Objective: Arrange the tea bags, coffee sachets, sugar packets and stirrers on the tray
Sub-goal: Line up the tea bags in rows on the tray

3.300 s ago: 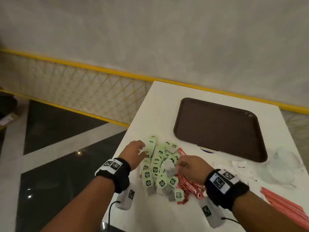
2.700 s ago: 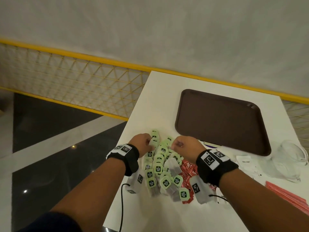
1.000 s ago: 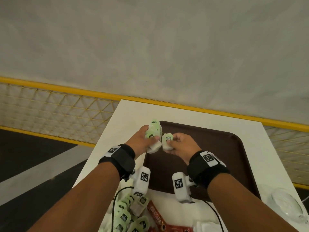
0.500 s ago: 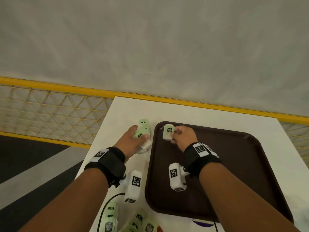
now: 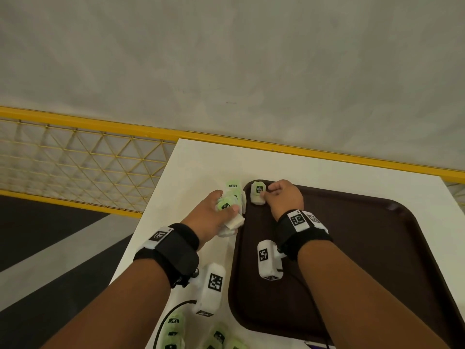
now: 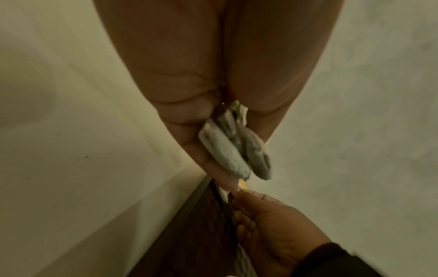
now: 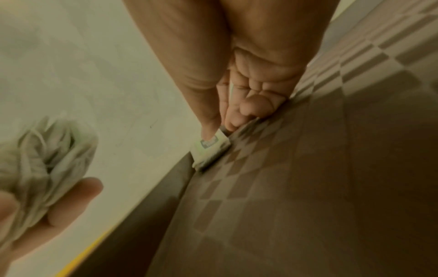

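At the far-left corner of the brown tray (image 5: 352,260), a person's right hand (image 5: 284,197) sets down a single green-labelled tea bag (image 5: 258,193), thumb and forefinger pinched on its near edge and the remaining fingers curled under, apparently to seat it squarely against the tray's rim as the start of a row. Just outside the tray's left rim, the left hand (image 5: 214,217) waits over the white table (image 5: 201,167), fingers wrapped tight around a bunch of tea bags (image 5: 230,202) kept ready as stock for the next placements. More tea bags (image 5: 173,328) lie on the table off the tray's near-left corner; whether strings trail from the held bunch is hard to tell in the blurred wrist views.
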`<state>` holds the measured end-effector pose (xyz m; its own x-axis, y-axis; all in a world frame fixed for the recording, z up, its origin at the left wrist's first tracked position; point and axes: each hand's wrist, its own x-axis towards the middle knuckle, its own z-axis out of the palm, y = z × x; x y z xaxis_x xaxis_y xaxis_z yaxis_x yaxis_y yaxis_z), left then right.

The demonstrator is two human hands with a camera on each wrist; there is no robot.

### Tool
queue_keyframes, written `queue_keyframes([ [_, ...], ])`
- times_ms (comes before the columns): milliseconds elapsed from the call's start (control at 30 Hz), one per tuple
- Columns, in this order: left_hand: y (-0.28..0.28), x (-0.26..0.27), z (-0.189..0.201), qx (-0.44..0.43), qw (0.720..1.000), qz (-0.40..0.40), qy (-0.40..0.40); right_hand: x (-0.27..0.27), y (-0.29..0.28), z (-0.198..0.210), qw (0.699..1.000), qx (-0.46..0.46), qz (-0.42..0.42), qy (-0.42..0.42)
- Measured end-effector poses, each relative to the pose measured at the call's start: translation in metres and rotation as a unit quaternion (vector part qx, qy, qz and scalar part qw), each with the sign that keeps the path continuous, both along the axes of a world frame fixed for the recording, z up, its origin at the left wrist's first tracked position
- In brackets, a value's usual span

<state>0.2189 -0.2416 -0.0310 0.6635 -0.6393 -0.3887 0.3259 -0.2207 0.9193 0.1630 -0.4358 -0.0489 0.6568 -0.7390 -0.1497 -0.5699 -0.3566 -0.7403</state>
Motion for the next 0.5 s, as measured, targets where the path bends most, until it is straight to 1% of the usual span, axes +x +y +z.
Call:
queue_keyframes([
  [67,-0.001,0.0,-0.002,0.005,1.0,-0.013,-0.009,-0.002,0.002,0.007,1.0,-0.026,0.011,0.001],
  [100,-0.001,0.0,-0.001,0.007,1.0,-0.013,-0.01,-0.003,0.003,0.011,0.999,-0.026,0.029,-0.007],
  [133,-0.002,-0.001,-0.001,0.008,1.0,-0.012,-0.01,-0.005,0.005,0.016,0.998,-0.002,0.055,-0.025],
  [200,-0.004,-0.002,0.001,0.013,1.0,-0.008,-0.013,-0.01,0.012,0.029,0.988,0.101,0.108,-0.054],
  [233,-0.004,-0.003,0.002,0.018,1.0,-0.006,-0.018,-0.014,0.016,0.035,0.979,0.149,0.133,-0.053],
  [267,-0.004,-0.003,0.003,0.025,0.999,-0.003,-0.024,-0.017,0.019,0.039,0.971,0.178,0.156,-0.046],
  [333,-0.005,-0.004,0.002,0.03,0.999,0.007,-0.025,-0.023,0.021,0.039,0.961,0.203,0.184,-0.04],
  [400,-0.007,-0.005,0.002,0.023,1.0,0.016,-0.011,-0.027,0.021,0.033,0.957,0.218,0.188,-0.046],
  [500,-0.008,-0.006,0.0,0.035,0.999,0.014,-0.026,-0.029,0.02,0.023,0.962,0.222,0.145,-0.059],
])
